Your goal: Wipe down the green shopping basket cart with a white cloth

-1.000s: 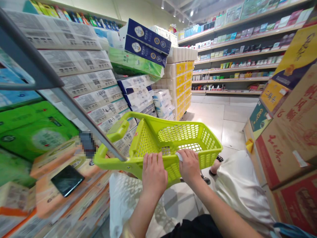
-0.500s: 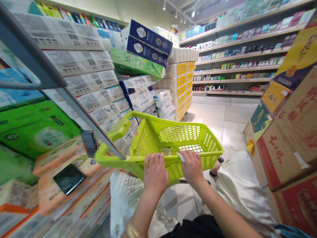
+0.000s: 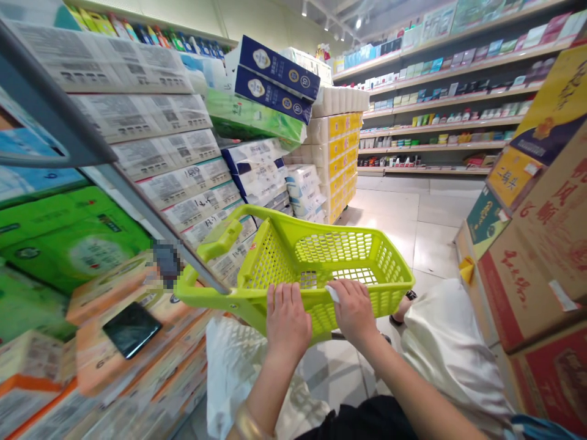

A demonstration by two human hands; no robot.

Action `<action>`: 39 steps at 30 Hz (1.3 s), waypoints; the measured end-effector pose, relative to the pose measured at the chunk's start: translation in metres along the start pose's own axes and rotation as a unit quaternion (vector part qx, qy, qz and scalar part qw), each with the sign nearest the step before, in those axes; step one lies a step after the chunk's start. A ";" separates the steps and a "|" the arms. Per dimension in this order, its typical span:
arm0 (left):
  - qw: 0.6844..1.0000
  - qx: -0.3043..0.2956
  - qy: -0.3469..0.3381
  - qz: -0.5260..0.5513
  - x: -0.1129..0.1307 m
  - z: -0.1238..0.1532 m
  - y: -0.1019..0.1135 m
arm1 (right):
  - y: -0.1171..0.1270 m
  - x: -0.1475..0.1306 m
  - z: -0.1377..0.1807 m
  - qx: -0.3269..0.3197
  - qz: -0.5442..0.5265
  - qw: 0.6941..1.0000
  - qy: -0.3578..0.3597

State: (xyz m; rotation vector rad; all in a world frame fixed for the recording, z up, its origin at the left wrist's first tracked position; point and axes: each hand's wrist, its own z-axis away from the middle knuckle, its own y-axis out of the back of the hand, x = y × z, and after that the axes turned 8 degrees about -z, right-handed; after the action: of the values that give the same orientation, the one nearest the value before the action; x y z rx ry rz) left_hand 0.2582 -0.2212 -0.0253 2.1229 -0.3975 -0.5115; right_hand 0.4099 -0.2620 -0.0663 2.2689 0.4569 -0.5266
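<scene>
A lime-green plastic shopping basket (image 3: pixel 367 244) with perforated walls is held in front of me, empty inside. My left hand (image 3: pixel 287 318) grips its near rim with the fingers curled over the edge. Just to its right, my right hand (image 3: pixel 353 308) is closed on the same rim, with a small white scrap showing under the fingers. The basket's folded handle (image 3: pixel 220 239) juts out to the left. A grey metal pole (image 3: pixel 137 201) crosses diagonally over the basket's left end.
Stacked tissue and paper packs (image 3: pixel 183 159) fill the left side, with a dark phone (image 3: pixel 132 329) lying on an orange pack. Cardboard boxes (image 3: pixel 536 244) are piled at right. A white bag (image 3: pixel 233 373) lies below the basket. Tiled aisle floor (image 3: pixel 426 214) runs ahead to product shelves (image 3: pixel 449 110).
The view has shifted slightly and the basket has crept a little to the right. Both hands keep the same grip on the rim.
</scene>
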 end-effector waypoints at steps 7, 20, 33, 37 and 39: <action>1.000 -0.003 0.009 -0.021 0.003 -0.001 0.000 | -0.022 -0.037 -0.009 0.004 -0.031 0.999 -0.020; 1.000 -0.005 0.004 -0.013 -0.002 0.001 -0.002 | -0.009 -0.012 0.002 0.005 0.002 1.000 -0.009; 1.000 -0.009 0.006 -0.028 -0.010 0.000 0.000 | -0.016 -0.019 -0.001 -0.014 -0.010 0.999 0.030; 0.999 -0.020 0.008 -0.031 -0.007 -0.003 0.000 | -0.004 0.001 0.003 0.004 0.022 1.000 -0.003; 0.999 -0.021 0.010 -0.037 -0.005 -0.004 0.001 | -0.007 -0.006 -0.001 0.001 0.025 1.000 -0.018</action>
State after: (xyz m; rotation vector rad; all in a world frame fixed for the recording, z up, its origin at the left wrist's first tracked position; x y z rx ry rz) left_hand 0.2556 -0.2162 -0.0210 2.1059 -0.2959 -0.5351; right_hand 0.4017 -0.2577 -0.0671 2.2637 0.3799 -0.5418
